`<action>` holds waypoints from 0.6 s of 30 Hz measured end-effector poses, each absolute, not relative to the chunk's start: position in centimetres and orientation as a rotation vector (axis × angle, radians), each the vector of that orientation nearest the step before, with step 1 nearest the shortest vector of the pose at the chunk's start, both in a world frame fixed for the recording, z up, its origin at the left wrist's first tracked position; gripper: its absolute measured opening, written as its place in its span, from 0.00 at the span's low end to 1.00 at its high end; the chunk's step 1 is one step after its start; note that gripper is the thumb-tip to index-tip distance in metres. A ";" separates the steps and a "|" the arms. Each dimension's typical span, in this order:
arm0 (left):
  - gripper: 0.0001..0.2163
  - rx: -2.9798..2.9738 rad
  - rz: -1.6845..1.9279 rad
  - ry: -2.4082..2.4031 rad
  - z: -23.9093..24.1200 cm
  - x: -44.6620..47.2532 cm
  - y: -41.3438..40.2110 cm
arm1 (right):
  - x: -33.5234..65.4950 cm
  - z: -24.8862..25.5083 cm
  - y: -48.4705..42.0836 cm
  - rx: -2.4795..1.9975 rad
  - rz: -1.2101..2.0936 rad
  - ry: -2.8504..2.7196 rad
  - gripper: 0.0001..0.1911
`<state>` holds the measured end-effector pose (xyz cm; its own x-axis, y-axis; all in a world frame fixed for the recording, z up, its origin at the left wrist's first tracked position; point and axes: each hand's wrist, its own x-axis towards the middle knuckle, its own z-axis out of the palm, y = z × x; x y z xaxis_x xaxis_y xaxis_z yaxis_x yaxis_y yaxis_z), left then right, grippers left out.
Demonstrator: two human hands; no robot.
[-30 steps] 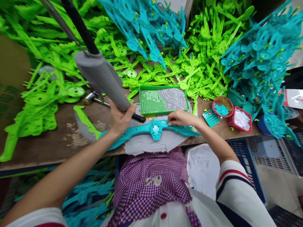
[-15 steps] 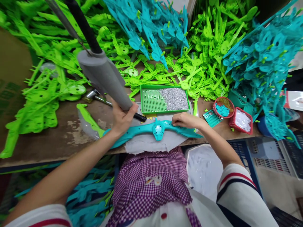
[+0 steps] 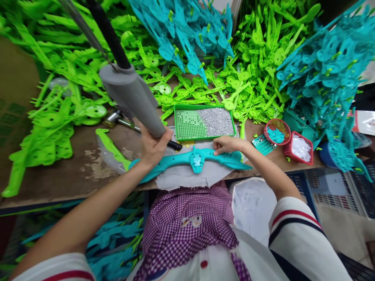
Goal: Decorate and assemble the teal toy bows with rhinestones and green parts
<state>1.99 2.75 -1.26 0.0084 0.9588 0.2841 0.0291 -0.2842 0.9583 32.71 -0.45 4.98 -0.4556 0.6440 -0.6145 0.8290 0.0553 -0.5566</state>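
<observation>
Left hand (image 3: 154, 146): the fingers are closed around the lower end of a thick grey tool (image 3: 131, 97). The tool slants up and away to the left, with a black cable rising from its top. Its black tip (image 3: 174, 145) points right, low over the table, just behind the teal part.

Right hand (image 3: 227, 145): palm down, fingers curled narrow, fingertips resting on the right arm of the teal part. Whether they pinch anything small cannot be told.

Teal part (image 3: 193, 159): a long, wing-shaped plastic piece. It lies flat across the near edge of the table (image 3: 73, 171), directly in front of the person, on a pale cloth (image 3: 181, 180) that hangs over the edge. Its raised centre sits between the two hands.

Surroundings:
- A green tray (image 3: 183, 125) sits just behind the teal part, with small silver screws (image 3: 215, 121) heaped on its right half.
- A hammer (image 3: 117, 118) lies behind the left hand.
- Two red baskets (image 3: 277, 130) stand to the right, one holding teal bits and the other white bits.
- Loose green parts (image 3: 252, 58) are piled over the back and left of the table.
- Stacks of teal parts (image 3: 322, 78) stand at the back centre and on the right.
</observation>
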 end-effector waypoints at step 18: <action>0.12 1.513 1.244 0.818 0.3 2.3 2.0 | 15.5 11.8 1.8 2.065 -1.832 3.325 0.35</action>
<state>2.32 1.98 0.25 0.2502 0.9177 0.3086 -0.0800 -0.2980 0.9512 15.47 1.76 11.76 -0.0656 0.8997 0.4316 0.1157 0.4365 -0.8922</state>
